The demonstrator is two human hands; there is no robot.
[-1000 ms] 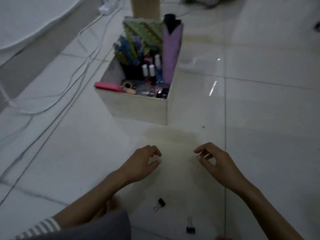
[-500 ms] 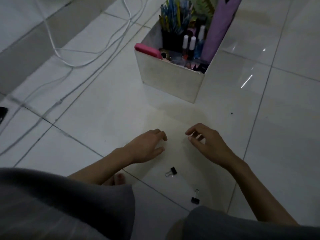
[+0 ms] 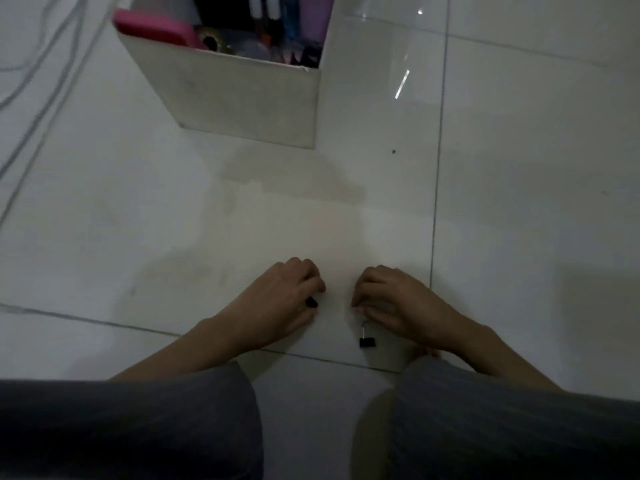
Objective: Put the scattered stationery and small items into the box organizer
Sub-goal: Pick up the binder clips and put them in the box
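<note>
The white box organizer (image 3: 242,95) stands on the floor tiles at the top, holding a pink item (image 3: 152,27), pens and small bottles. My left hand (image 3: 277,303) rests low on the floor with its fingers curled around a small black binder clip (image 3: 311,302) that pokes out under the fingertips. My right hand (image 3: 394,303) is beside it, fingers bent, its thumb just above the wire handle of a second black binder clip (image 3: 366,339) lying on the tile; whether it touches the clip I cannot tell.
White cables (image 3: 41,64) run across the floor at the upper left. My grey-trousered knees (image 3: 138,427) fill the bottom of the view. Glossy white tiles with grey grout lines surround the box.
The view has tilted down, so the box is now cropped at the top. Both hands have drawn back toward my knees; the left closed over one clip, the right came down beside the other.
</note>
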